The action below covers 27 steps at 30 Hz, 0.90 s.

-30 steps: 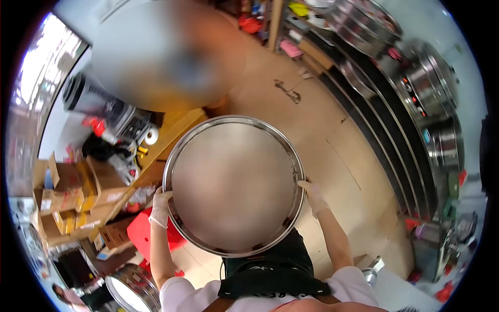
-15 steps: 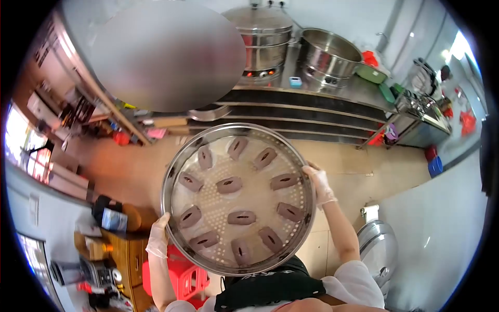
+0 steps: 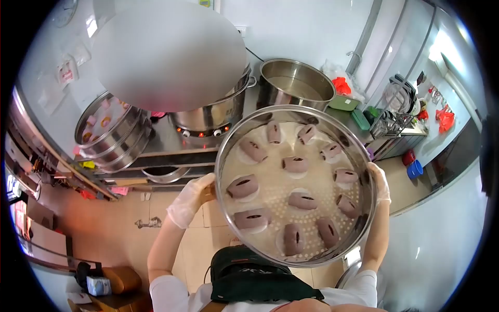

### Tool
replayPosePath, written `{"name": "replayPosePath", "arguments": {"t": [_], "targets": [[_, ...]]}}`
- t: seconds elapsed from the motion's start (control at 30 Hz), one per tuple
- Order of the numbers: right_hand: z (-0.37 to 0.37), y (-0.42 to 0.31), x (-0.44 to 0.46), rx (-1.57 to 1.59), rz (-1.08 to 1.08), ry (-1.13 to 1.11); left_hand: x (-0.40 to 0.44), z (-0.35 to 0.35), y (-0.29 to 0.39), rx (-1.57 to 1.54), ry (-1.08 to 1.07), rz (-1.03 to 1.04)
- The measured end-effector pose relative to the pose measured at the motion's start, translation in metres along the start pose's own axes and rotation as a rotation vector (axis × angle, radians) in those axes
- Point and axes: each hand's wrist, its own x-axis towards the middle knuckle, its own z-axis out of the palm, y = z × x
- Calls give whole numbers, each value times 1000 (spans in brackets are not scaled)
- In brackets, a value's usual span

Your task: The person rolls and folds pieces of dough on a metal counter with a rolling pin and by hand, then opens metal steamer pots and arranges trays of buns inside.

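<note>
I hold a round metal steamer tray (image 3: 273, 190) in front of me with both hands, its far side near the counter. Several purple rolls (image 3: 295, 164), each with a dark slit or filling showing, are spaced out inside it, some plainly on small pale papers. The tray's base is dotted with holes. My left hand (image 3: 193, 200), in a clear plastic glove, is closed on the tray's left rim. On the opposite rim my gloved right hand (image 3: 380, 183) grips it too; some fingers of both hands are hidden.
A metal counter (image 3: 251, 101) runs along the wall. On it stand a steamer pot (image 3: 208, 120) with lit red lights, a big open pot (image 3: 299, 83), and stacked steamer tiers (image 3: 112, 135) at left. A blurred oval covers part of the view. A dish rack (image 3: 397, 106) stands right.
The tray, held in both hands, has moved right in view and nearer the counter. The view has shifted, so the stacked steamer tiers at left now show.
</note>
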Motion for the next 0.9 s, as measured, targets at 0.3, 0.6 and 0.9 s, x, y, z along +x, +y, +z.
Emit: {"name": "replayPosePath", "arguments": {"t": [0.3, 0.6, 0.9], "targets": [[-42, -106, 207, -28, -50, 176, 273, 67, 87, -84, -165, 13], [-23, -178, 465, -223, -33, 16, 457, 131, 134, 19, 171, 92], [19, -204, 540, -251, 44, -96, 487, 168, 175, -40, 428, 21]]}}
